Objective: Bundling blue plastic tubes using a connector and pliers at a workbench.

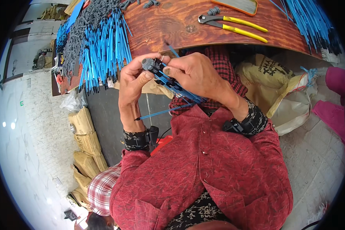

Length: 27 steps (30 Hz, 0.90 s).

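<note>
Just past the table's near edge, above my lap, both hands are close together. My left hand [132,78] is closed, thumb and fingers pinching a grey plastic fitting [148,64] with a round end. My right hand [198,73] is closed over a bundle of thin blue wires [182,91] with black ends, its thumb and forefinger pressed together beside the fitting. One blue wire pokes up between the hands. Another stretches out below my left hand towards that wrist. Exactly how the wires meet the fitting is hidden by my fingers.
On the wooden table [157,27] lie end-cutting pliers [234,28] with yellow handles. A heap of grey fittings [97,13] and blue wires [105,46] covers its left side; more wires [308,21] hang at right. Sacks [266,73] stand below. Another person's plaid sleeve [103,188] shows lower left.
</note>
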{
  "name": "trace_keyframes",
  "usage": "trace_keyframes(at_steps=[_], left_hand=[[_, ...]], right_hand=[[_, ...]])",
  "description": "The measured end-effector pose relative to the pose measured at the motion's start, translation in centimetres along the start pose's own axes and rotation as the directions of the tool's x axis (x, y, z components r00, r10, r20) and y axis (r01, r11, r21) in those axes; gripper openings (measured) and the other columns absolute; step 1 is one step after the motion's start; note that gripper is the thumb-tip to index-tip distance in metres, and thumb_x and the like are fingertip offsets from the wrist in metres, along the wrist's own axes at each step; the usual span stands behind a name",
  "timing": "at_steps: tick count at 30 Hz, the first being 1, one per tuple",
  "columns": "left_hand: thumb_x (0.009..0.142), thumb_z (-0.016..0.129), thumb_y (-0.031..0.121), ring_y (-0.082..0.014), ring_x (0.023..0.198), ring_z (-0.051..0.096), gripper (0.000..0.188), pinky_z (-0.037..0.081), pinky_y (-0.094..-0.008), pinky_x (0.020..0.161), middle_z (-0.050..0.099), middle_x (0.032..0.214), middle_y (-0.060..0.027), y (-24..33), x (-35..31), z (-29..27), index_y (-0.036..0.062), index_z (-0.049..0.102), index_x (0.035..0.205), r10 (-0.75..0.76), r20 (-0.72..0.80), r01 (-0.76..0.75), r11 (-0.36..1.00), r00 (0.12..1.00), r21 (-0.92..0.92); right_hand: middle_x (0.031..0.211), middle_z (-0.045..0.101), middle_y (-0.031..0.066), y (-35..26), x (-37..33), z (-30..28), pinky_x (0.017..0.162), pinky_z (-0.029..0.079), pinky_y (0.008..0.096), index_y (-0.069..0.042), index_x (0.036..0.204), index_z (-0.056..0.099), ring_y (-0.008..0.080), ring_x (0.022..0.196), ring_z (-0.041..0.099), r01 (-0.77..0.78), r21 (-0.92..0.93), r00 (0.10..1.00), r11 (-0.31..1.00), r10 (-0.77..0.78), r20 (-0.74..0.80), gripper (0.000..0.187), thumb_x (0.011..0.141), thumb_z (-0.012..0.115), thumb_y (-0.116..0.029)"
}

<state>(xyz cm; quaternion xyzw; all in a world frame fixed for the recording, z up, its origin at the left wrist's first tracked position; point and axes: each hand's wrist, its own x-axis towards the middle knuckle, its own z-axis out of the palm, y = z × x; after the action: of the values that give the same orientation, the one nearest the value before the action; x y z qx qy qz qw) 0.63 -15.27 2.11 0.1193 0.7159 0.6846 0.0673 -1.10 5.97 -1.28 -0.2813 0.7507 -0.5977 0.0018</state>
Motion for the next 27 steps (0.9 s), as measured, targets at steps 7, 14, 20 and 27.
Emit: trace_keyframes(at_steps=[7,14,20,27], left_hand=[[0.087,0.078,0.025,-0.0164,0.102,0.068,0.05,0.054,-0.0309,0.09,0.072,0.113,-0.0096,1.5,0.3,-0.5,-0.0031,0.064,0.125,0.018,0.012,-0.018,1.0,1.0,0.024],[0.096,0.068,0.025,-0.017,0.116,0.061,0.046,0.046,-0.0333,0.103,0.066,0.125,-0.0087,0.8,0.9,-0.6,0.0018,0.056,0.135,-0.059,0.099,0.062,0.998,0.993,-0.027],[0.096,0.069,0.024,-0.0158,0.113,0.062,0.044,0.048,-0.0312,0.1,0.066,0.122,-0.0077,1.2,0.8,-1.1,0.0032,0.056,0.132,-0.153,0.058,0.158,0.981,0.987,-0.108],[0.099,0.064,0.018,-0.0161,0.116,0.059,0.041,0.046,-0.0321,0.102,0.064,0.125,-0.0061,3.0,0.5,-0.5,0.0038,0.053,0.135,-0.207,0.089,0.215,0.972,0.974,-0.092]], right_hand=[[0.068,0.066,0.0149,-1.4,-0.2,0.1,0.05,0.048,0.0459,-0.007,0.102,0.068,0.0357,0.06,0.065,0.169,-0.239,0.971,0.956,-0.203,-0.126,0.018,0.094,0.064,-0.022],[0.066,0.064,0.0136,0.0,0.1,1.8,0.049,0.048,0.0449,-0.004,0.086,0.061,0.0339,0.058,0.065,0.12,-0.317,0.962,0.941,-0.189,-0.198,0.019,0.094,0.064,-0.021],[0.064,0.063,0.0124,-0.1,0.4,2.1,0.048,0.048,0.042,-0.005,0.079,0.057,0.031,0.057,0.065,0.157,-0.377,0.951,0.913,-0.243,-0.19,0.022,0.095,0.063,-0.02],[0.063,0.06,0.0111,-0.1,0.3,2.9,0.048,0.046,0.0433,-0.007,0.08,0.056,0.0306,0.058,0.064,0.151,-0.405,0.943,0.902,-0.255,-0.215,0.021,0.095,0.062,-0.019]])
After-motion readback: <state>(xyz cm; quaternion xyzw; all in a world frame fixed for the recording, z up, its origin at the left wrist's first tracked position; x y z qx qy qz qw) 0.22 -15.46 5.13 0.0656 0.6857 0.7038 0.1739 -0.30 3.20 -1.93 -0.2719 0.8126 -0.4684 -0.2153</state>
